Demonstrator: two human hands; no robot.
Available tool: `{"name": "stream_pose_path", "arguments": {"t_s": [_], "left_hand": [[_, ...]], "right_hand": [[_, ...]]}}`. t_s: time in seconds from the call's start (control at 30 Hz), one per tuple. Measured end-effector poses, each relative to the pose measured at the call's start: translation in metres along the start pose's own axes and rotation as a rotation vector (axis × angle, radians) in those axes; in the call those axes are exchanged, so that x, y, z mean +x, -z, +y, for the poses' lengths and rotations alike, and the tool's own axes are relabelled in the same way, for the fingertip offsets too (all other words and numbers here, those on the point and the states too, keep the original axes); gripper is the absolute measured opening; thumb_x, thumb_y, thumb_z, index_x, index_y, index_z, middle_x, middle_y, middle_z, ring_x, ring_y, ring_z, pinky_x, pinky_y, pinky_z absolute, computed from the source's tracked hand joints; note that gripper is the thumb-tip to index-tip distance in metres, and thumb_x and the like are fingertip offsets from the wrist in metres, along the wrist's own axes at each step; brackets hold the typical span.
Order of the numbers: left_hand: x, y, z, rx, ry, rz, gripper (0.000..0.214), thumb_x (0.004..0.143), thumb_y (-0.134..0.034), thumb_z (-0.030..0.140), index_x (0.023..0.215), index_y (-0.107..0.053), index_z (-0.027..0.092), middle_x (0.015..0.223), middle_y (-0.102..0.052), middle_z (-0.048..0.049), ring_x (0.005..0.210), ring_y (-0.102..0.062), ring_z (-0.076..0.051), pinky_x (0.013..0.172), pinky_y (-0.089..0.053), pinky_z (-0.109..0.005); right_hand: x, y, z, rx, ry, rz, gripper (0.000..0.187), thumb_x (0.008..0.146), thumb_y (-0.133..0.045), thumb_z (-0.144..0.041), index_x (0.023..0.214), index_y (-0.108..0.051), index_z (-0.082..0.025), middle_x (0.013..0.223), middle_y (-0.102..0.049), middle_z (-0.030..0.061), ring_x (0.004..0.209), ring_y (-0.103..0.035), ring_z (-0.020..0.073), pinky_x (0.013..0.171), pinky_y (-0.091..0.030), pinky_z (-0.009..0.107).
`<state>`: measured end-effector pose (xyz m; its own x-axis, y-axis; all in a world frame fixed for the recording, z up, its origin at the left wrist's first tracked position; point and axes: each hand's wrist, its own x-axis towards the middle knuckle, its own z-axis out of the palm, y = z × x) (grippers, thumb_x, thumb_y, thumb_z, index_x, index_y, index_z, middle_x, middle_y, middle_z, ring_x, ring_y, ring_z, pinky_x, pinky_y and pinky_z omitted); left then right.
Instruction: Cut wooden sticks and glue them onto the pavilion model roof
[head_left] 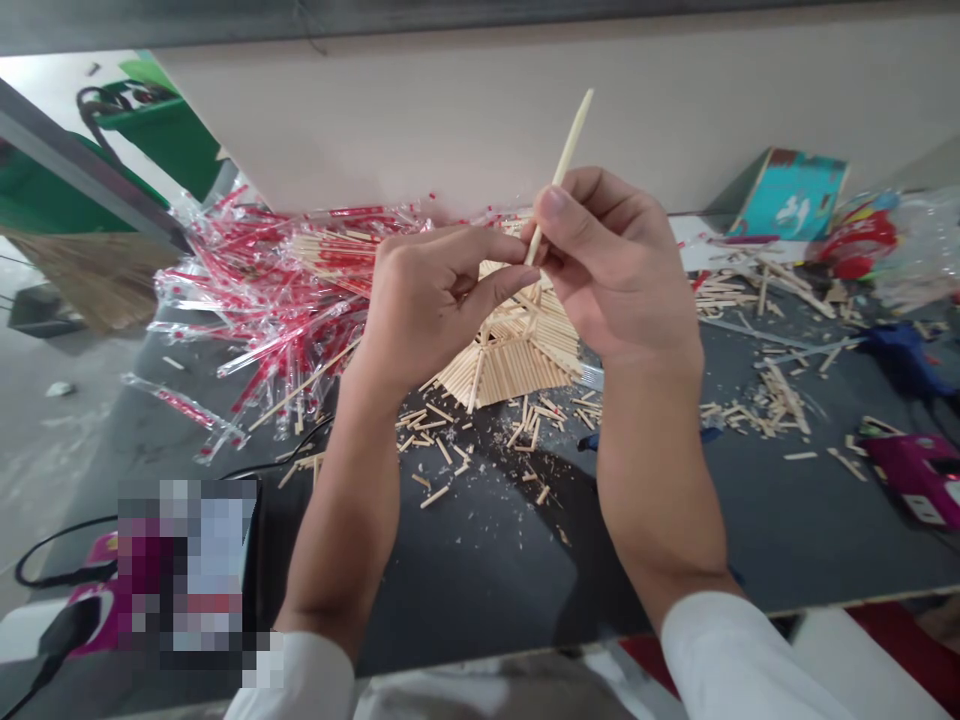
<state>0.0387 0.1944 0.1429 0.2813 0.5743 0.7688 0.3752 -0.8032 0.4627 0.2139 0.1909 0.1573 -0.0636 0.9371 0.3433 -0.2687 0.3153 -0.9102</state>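
Observation:
A pale wooden chopstick [574, 139] is held up at a slant above the table. My right hand [622, 260] grips it between thumb and fingers along its lower half. My left hand [435, 300] pinches around its bottom end, fingers closed. Beneath and behind both hands stands a model built of wooden sticks [517, 370], with sloping, roof-like panels; my hands cover part of it. To the left lies a big heap of chopsticks in clear and red wrappers [277, 290]. Short cut stick pieces [442, 450] and fine debris are scattered in front of the model.
The dark table [480, 590] also carries more stick offcuts [787, 400], a blue object [904, 355] and a magenta power strip [915, 480] at right. A teal box [795, 195] stands behind. A blurred-out device [214, 560] with cables lies front left. Green bins [165, 140] stand beyond.

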Motion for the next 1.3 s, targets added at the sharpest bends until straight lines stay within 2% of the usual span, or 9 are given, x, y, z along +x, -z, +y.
{"name": "stream_pose_path", "arguments": {"t_s": [0.17, 0.33, 0.43, 0.63, 0.9, 1.0, 1.17, 1.3], "left_hand": [[0.0, 0.015, 0.013, 0.128, 0.002, -0.173, 0.021, 0.103, -0.058, 0.036, 0.098, -0.075, 0.026, 0.068, -0.061, -0.0011, 0.062, -0.052, -0.014, 0.066, -0.046, -0.032], [0.001, 0.024, 0.021, 0.251, -0.052, -0.262, 0.026, 0.104, -0.053, 0.03, 0.092, -0.074, 0.024, 0.067, -0.06, -0.0015, 0.06, -0.051, -0.014, 0.065, -0.045, -0.033], [0.0, 0.024, 0.021, 0.252, -0.07, -0.239, 0.024, 0.104, -0.054, 0.027, 0.094, -0.075, 0.022, 0.066, -0.058, -0.0002, 0.059, -0.049, -0.013, 0.066, -0.045, -0.031], [-0.002, 0.022, 0.02, 0.229, 0.075, -0.214, 0.019, 0.099, -0.063, 0.036, 0.101, -0.075, 0.02, 0.068, -0.062, -0.002, 0.066, -0.056, -0.014, 0.07, -0.049, -0.029], [0.0, 0.019, 0.016, 0.3, 0.11, -0.178, 0.015, 0.099, -0.067, 0.04, 0.1, -0.072, 0.025, 0.069, -0.061, -0.0006, 0.074, -0.059, -0.016, 0.069, -0.048, -0.029], [-0.001, 0.017, 0.01, 0.312, 0.1, -0.16, 0.014, 0.098, -0.07, 0.038, 0.095, -0.072, 0.025, 0.067, -0.058, 0.0008, 0.069, -0.056, -0.014, 0.069, -0.047, -0.03], [-0.002, 0.008, -0.004, 0.315, 0.007, -0.055, 0.01, 0.097, -0.071, 0.033, 0.094, -0.073, 0.024, 0.066, -0.059, 0.0023, 0.061, -0.049, -0.012, 0.063, -0.043, -0.031], [-0.003, 0.0, -0.012, 0.274, -0.065, 0.004, 0.009, 0.097, -0.07, 0.03, 0.092, -0.069, 0.023, 0.063, -0.054, 0.0048, 0.059, -0.049, -0.01, 0.061, -0.042, -0.029]], "right_hand": [[-0.002, 0.0, -0.002, -0.001, 0.019, -0.003, 0.033, 0.071, -0.094, -0.045, 0.073, -0.067, -0.025, 0.075, -0.061, -0.0006, 0.068, -0.055, 0.0149, 0.071, -0.053, 0.032], [-0.004, 0.002, -0.001, -0.098, 0.015, -0.012, 0.034, 0.073, -0.092, -0.049, 0.076, -0.069, -0.025, 0.079, -0.064, 0.0011, 0.071, -0.06, 0.0162, 0.073, -0.055, 0.033], [-0.003, 0.003, -0.001, -0.103, 0.019, -0.026, 0.035, 0.072, -0.093, -0.051, 0.076, -0.068, -0.025, 0.078, -0.064, 0.001, 0.07, -0.059, 0.0159, 0.072, -0.055, 0.033], [0.0, 0.001, 0.002, -0.146, 0.037, -0.012, 0.041, 0.072, -0.09, -0.057, 0.08, -0.065, -0.026, 0.077, -0.062, 0.0005, 0.071, -0.059, 0.0163, 0.072, -0.055, 0.035], [0.0, 0.001, 0.009, -0.217, 0.194, 0.04, 0.039, 0.076, -0.088, -0.058, 0.08, -0.068, -0.024, 0.074, -0.06, 0.0002, 0.069, -0.055, 0.0153, 0.066, -0.05, 0.035], [0.002, 0.001, 0.011, -0.219, 0.219, 0.055, 0.039, 0.074, -0.089, -0.056, 0.081, -0.068, -0.025, 0.076, -0.062, -0.0001, 0.071, -0.058, 0.0158, 0.069, -0.052, 0.035], [0.01, 0.006, 0.015, -0.261, 0.133, -0.019, 0.039, 0.079, -0.084, -0.061, 0.083, -0.066, -0.026, 0.082, -0.065, 0.0009, 0.076, -0.062, 0.0181, 0.07, -0.057, 0.036], [0.012, 0.007, 0.018, -0.278, 0.102, 0.003, 0.041, 0.079, -0.083, -0.064, 0.083, -0.063, -0.029, 0.083, -0.065, 0.0018, 0.081, -0.065, 0.0213, 0.068, -0.057, 0.036]]}}
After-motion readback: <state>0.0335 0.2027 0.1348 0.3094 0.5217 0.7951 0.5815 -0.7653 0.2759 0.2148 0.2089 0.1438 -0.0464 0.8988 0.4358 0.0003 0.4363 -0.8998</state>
